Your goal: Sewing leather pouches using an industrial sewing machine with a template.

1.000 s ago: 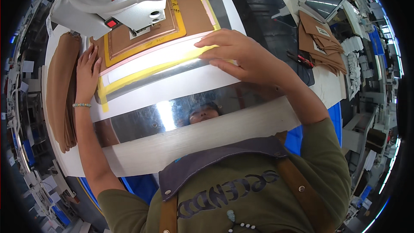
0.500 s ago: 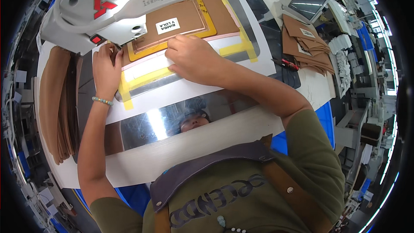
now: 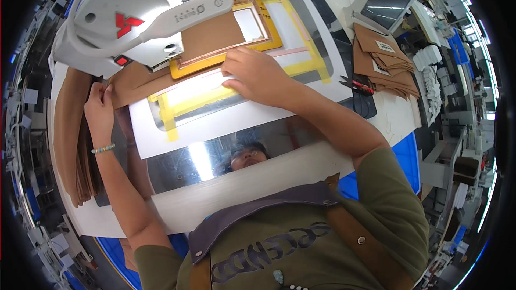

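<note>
Ideally, I keep the thin, flat brown sheet (image 3: 134,85) level; left grip (image 3: 100,106) pinches its end, right grip (image 3: 255,75) curled, hold unclear.

The brown panel (image 3: 212,37) at upper centre looks like matt cloth; the mid-frame plate (image 3: 169,171) is glossy metal; the upper-left machine housing (image 3: 102,35) looks smooth.

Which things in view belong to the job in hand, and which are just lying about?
In the job:
- brown piece, end in the left hand
- yellow frame, right hand at its edge
- white machine

Apparently just lying about:
- snips
- screen
- labelled brown pile
</note>
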`<state>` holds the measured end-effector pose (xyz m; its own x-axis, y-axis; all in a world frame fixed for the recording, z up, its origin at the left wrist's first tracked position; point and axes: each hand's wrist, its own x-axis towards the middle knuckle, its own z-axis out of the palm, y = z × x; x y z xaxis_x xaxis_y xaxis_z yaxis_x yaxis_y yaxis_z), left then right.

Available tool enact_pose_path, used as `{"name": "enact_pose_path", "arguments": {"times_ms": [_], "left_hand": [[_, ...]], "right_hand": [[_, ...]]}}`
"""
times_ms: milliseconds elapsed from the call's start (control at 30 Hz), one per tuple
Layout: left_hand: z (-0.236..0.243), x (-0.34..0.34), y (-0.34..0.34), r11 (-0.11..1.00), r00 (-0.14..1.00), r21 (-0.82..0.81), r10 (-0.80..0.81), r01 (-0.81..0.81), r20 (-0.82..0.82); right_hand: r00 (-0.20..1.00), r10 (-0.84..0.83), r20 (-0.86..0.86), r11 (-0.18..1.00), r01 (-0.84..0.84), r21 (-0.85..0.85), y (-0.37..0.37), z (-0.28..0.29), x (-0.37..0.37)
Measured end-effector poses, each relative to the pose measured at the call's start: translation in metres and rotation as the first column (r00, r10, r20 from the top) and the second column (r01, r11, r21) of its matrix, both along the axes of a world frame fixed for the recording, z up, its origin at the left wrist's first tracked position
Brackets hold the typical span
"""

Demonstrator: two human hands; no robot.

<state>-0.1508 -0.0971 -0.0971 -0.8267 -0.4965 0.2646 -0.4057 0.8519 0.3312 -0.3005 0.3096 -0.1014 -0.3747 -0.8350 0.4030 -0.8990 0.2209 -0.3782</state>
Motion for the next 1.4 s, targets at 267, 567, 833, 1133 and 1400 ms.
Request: {"name": "enact_pose_path", "arguments": {"times_ms": [267, 567, 833, 1133, 1400], "left_hand": [[0.062, 0.099, 0.027, 0.559, 0.612, 0.722, 0.419, 0.409, -0.671], [0.088, 0.392, 0.038, 0.760, 0.406, 0.636, 0.627, -0.132, -0.665], [-0.069, 0.642, 0.151, 0.423, 0.062, 0.845, 0.902, -0.327, -0.427], [-0.118, 0.721, 0.195, 0.158, 0.162, 0.042, 0.975, -0.987, 0.149], [-0.058, 0.451, 0.128, 0.735, 0.757, -0.373, 0.643, -0.566, 0.119]], "right_hand": [[0.992, 0.011, 0.126, 0.998, -0.004, -0.056, -0.005, 0.005, 0.001], [0.985, -0.022, 0.174, 1.000, 0.025, -0.018, -0.009, 0.012, 0.009], [0.983, -0.016, 0.186, 0.998, 0.026, -0.053, -0.007, 0.010, 0.005], [0.933, -0.033, 0.358, 0.997, 0.054, -0.050, -0.008, 0.005, 0.003], [0.946, 0.003, 0.326, 0.998, 0.016, -0.055, -0.003, 0.010, 0.008]]}}
